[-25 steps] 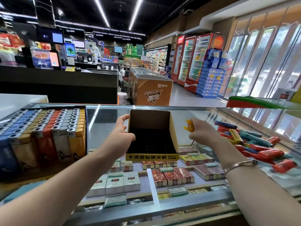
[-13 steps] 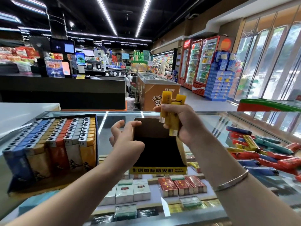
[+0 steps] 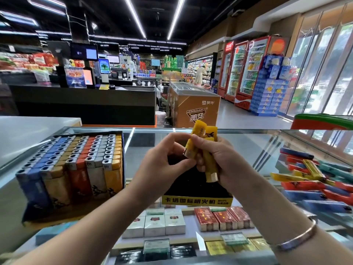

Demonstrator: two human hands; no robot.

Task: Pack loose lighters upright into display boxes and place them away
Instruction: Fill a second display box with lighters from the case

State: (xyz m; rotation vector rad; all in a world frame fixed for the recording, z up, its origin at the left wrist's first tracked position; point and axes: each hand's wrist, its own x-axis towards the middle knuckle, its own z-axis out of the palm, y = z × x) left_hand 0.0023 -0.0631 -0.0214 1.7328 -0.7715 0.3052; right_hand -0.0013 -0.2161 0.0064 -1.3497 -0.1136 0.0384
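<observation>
My right hand grips a small bunch of yellow lighters above the empty display box, a black box with a yellow front strip. My left hand pinches one yellow lighter of that bunch at its metal end. Both hands hide most of the box's inside. At the left stands a full display box with rows of upright blue, tan, red, grey and yellow lighters. A heap of loose lighters in red, blue, teal and yellow lies on the glass at the right.
Everything rests on a glass counter with cigarette packs shown underneath. Behind it are a black checkout desk, an orange freezer chest and drink fridges. A person stands far down the aisle.
My right hand brought the yellow lighters from the heap to above the empty box. My left hand left the box's side and took hold of one lighter in the bunch.
</observation>
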